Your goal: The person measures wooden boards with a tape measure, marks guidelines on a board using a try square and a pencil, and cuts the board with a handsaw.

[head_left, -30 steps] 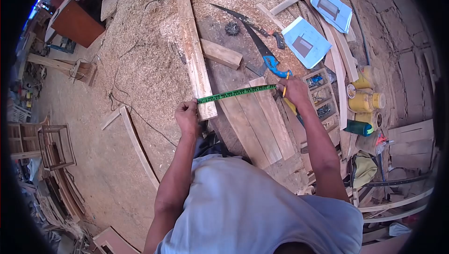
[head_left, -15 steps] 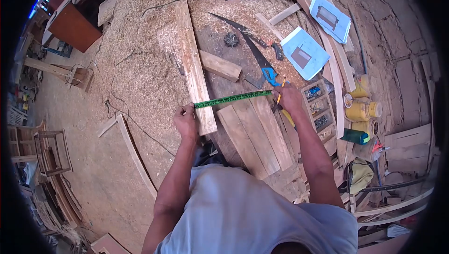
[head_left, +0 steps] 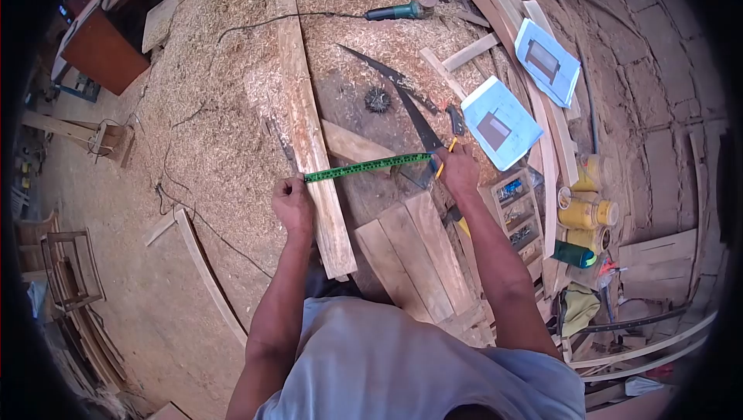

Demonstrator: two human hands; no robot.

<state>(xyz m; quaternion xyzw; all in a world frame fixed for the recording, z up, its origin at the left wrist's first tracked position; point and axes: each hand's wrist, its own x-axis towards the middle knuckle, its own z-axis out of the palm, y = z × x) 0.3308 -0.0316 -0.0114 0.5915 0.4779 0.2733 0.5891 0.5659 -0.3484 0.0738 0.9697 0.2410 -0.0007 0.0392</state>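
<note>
A green tape measure (head_left: 368, 165) is stretched across a long wooden board (head_left: 295, 95) that lies lengthwise in front of me. My left hand (head_left: 294, 205) pinches one end of the tape at the board's left edge. Over to the right, my right hand (head_left: 460, 174) is closed on the tape's other part, with a yellow pencil (head_left: 444, 163) between its fingers. The tape's case, if in that palm, is hidden. Just beyond the right hand lies a handsaw (head_left: 418, 118), its handle mostly covered by the hand.
Joined planks (head_left: 414, 257) lie near my body. To the right are a compartment box (head_left: 517, 215) of small hardware, printed drawings (head_left: 503, 122), yellow containers (head_left: 588, 211) and a green bottle (head_left: 574, 254). An angle grinder (head_left: 398, 11) with a cord rests farther off among shavings (head_left: 209, 72).
Both hands have moved the stretched tape farther along the board, away from its near end. The camera view has shifted slightly. Both hands keep their hold.
</note>
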